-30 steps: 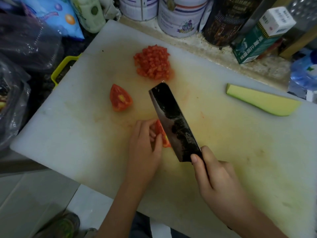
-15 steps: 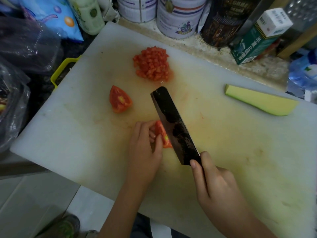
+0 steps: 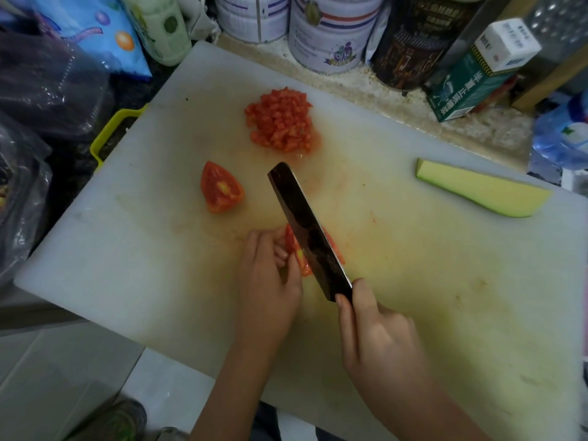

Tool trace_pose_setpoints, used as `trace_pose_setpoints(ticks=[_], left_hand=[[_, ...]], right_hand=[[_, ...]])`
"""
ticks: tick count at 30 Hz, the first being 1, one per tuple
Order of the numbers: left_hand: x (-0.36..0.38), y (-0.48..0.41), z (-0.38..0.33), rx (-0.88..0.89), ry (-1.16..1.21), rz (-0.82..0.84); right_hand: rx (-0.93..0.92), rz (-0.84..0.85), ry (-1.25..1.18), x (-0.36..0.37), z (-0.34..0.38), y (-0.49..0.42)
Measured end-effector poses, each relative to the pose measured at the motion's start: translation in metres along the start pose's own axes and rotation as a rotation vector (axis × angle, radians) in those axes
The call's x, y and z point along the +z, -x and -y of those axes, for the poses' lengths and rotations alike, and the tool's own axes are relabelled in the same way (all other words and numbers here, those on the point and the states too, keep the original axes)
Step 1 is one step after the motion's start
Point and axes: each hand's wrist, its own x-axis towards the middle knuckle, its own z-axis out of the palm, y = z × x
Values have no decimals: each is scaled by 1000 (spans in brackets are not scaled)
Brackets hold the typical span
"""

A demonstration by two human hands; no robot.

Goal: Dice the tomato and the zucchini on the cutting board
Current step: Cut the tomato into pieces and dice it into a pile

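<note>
Roughly half the tomato looks done, I'd say, and the zucchini hasn't been started at all. Going left to right across the white cutting board: one tomato wedge sits whole on its own, cut face up, red with a yellowish seedy middle, well apart from everything else. That one still needs dicing.

Next over, the left grip is curled down onto a tomato piece, pinning it to the board around the front-middle. Further back, toward the far edge, there's a heap of diced tomato. It's small, fairly even cubes with a wet, juicy smear around it, so that part's finished.

Then the knife, a dark cleaver-type blade, is standing edge-down in the held piece, just beside the left fingers. There's a sliver of red showing on its right side too, so my guess is it's mid-slice. The right grip is clenched round the handle, which is hidden under the hand.

Way off on the right, near the far edge, the zucchini lies flat. It's a long piece cut lengthwise, pale green flesh facing up, darker skin along its edge, tapering at one end, and still one solid chunk.
</note>
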Motion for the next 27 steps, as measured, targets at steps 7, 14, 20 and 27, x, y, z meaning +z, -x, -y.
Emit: trace_pose_setpoints(ticks=[7,14,20,27], left_hand=[[0,0,-4,-21,-13,2],[1,-1,-5,-51,-11,-7],[3,0,-3,-39,15,-26],[0,0,-6,-52,43,-5]], right_hand=[[100,-22,42,4,-1,11],[114,-41,88,9,6,-6],[84,-17,92,12,4,4],[118,55,84,14,4,0]])
